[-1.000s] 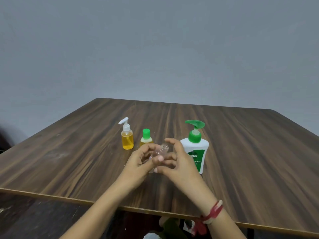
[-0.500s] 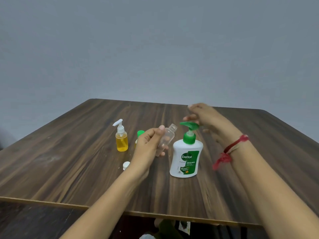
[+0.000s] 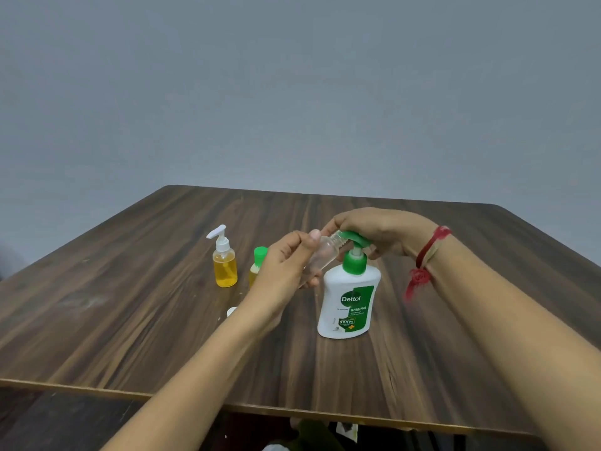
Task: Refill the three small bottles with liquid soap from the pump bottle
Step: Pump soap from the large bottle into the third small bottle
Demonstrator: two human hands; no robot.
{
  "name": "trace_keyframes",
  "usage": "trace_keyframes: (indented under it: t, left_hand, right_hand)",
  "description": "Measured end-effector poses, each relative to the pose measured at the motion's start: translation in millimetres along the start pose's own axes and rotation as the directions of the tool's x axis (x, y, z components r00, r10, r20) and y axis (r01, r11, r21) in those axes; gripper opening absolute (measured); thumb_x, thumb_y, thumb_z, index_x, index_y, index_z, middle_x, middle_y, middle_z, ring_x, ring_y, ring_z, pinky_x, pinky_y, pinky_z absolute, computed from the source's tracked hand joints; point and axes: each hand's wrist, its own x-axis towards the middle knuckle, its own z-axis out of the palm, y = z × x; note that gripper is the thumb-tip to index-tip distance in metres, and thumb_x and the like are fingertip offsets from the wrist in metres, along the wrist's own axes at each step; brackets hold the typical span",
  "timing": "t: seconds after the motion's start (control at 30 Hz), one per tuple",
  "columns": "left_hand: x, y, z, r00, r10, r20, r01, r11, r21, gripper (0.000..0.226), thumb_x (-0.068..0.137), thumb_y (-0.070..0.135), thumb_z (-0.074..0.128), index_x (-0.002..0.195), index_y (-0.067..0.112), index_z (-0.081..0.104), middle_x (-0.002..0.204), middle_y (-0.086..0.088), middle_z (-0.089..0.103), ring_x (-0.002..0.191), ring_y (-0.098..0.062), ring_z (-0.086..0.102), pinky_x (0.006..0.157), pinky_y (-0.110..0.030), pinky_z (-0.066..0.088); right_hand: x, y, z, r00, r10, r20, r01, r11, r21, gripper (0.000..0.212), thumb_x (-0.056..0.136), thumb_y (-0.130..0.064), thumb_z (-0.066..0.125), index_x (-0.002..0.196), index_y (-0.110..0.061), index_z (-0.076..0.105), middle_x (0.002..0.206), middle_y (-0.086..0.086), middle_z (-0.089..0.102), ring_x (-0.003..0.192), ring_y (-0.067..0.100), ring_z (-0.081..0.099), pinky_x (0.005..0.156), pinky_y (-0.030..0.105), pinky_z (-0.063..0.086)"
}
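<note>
My left hand [image 3: 286,262] grips a small clear empty bottle [image 3: 323,255], tilted with its uncapped neck right at the green nozzle of the white pump bottle [image 3: 349,297]. My right hand [image 3: 380,231] lies palm-down over the green pump head [image 3: 356,238]. A small bottle of yellow liquid with a white pump [image 3: 224,260] stands to the left. Beside it a small bottle with a green cap [image 3: 259,260] is partly hidden behind my left hand. A small white cap [image 3: 231,311] lies on the table by my left wrist.
Everything sits on a dark wooden table [image 3: 130,304] whose front edge runs close to my body. A plain grey wall stands behind it. A red thread is tied round my right wrist [image 3: 426,255].
My right hand came down from above onto the pump head. My left hand brought the clear bottle's neck up against the nozzle. One second ago both hands were on the clear bottle.
</note>
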Motion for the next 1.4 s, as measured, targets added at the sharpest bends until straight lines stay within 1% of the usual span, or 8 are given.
trace_keyframes:
  t: [0.2, 0.37, 0.57, 0.73, 0.97, 1.13, 1.27, 1.4]
  left_hand:
    - [-5, 4, -6, 0.985, -0.112, 0.131, 0.091, 0.984, 0.156, 0.024, 0.074, 0.025, 0.048, 0.097, 0.019, 0.048, 0.083, -0.004, 0.053, 0.056, -0.01, 0.051, 0.047, -0.021, 0.039]
    - [-7, 8, -13, 0.978, -0.084, 0.191, 0.078, 0.996, 0.038, 0.022, 0.073, 0.02, 0.056, 0.093, 0.017, 0.05, 0.072, -0.004, 0.056, 0.054, -0.009, 0.054, 0.05, -0.02, 0.045]
    - [-4, 9, -19, 0.999, -0.022, 0.029, 0.027, 0.982, -0.187, 0.02, 0.08, 0.028, 0.063, 0.092, 0.011, 0.061, 0.071, 0.0, 0.071, 0.055, -0.007, 0.064, 0.052, -0.013, 0.052]
    - [-4, 11, -10, 0.999, 0.0, -0.035, -0.001, 0.999, -0.038, 0.041, 0.083, 0.05, 0.048, 0.095, 0.012, 0.059, 0.067, -0.002, 0.07, 0.045, -0.008, 0.057, 0.044, -0.017, 0.048]
    - [-6, 6, -16, 0.994, -0.107, -0.015, 0.107, 0.994, 0.027, 0.021, 0.099, 0.03, 0.041, 0.096, 0.012, 0.052, 0.061, 0.001, 0.055, 0.042, -0.007, 0.038, 0.038, -0.017, 0.028]
    - [-9, 0, -20, 0.992, -0.122, 0.023, 0.122, 0.993, 0.009, 0.025, 0.097, 0.039, 0.045, 0.096, 0.014, 0.05, 0.061, 0.005, 0.053, 0.043, -0.006, 0.034, 0.038, -0.016, 0.025]
    - [-12, -5, -17, 0.99, -0.137, 0.028, 0.137, 0.991, 0.002, 0.03, 0.094, 0.045, 0.045, 0.092, 0.016, 0.053, 0.06, 0.005, 0.051, 0.041, -0.004, 0.031, 0.036, -0.014, 0.023]
    - [-14, -10, -16, 0.982, -0.186, -0.02, 0.185, 0.982, -0.023, 0.035, 0.095, 0.048, 0.042, 0.087, 0.016, 0.053, 0.056, 0.004, 0.044, 0.038, -0.002, 0.027, 0.035, -0.013, 0.021]
  right_hand:
    - [13, 22, 16, 0.997, -0.068, -0.022, 0.071, 0.978, 0.196, 0.031, 0.087, -0.012, 0.042, 0.084, -0.019, 0.072, 0.082, 0.008, 0.069, 0.07, 0.021, 0.06, 0.071, 0.033, 0.047]
    - [18, 22, 7, 0.998, -0.049, 0.036, 0.043, 0.987, 0.156, 0.03, 0.094, -0.017, 0.038, 0.095, -0.018, 0.068, 0.077, 0.003, 0.068, 0.068, 0.016, 0.06, 0.07, 0.031, 0.046]
    - [14, 25, 20, 0.996, -0.088, 0.022, 0.079, 0.956, 0.284, 0.028, 0.093, -0.016, 0.039, 0.086, -0.016, 0.065, 0.074, 0.006, 0.073, 0.068, 0.019, 0.066, 0.068, 0.027, 0.049]
    - [15, 23, 13, 0.995, -0.082, -0.049, 0.088, 0.986, 0.139, 0.03, 0.091, -0.014, 0.038, 0.079, -0.023, 0.063, 0.064, -0.005, 0.071, 0.072, 0.018, 0.058, 0.072, 0.029, 0.039]
    - [15, 25, 15, 0.996, -0.092, -0.021, 0.094, 0.965, 0.245, 0.028, 0.092, -0.015, 0.04, 0.083, -0.016, 0.066, 0.072, 0.004, 0.074, 0.076, 0.024, 0.063, 0.074, 0.031, 0.041]
    - [15, 26, 20, 0.995, -0.087, -0.051, 0.097, 0.958, 0.269, 0.027, 0.089, -0.009, 0.043, 0.074, -0.016, 0.065, 0.063, 0.005, 0.068, 0.057, 0.017, 0.061, 0.051, 0.018, 0.047]
    - [15, 22, 13, 0.993, -0.105, -0.055, 0.113, 0.978, 0.173, 0.033, 0.085, -0.005, 0.041, 0.071, -0.02, 0.066, 0.072, 0.006, 0.067, 0.064, 0.018, 0.059, 0.064, 0.026, 0.042]
    - [13, 22, 20, 0.992, -0.113, -0.065, 0.123, 0.973, 0.193, 0.032, 0.084, 0.005, 0.037, 0.073, -0.012, 0.062, 0.067, 0.008, 0.061, 0.043, 0.009, 0.057, 0.044, 0.014, 0.042]
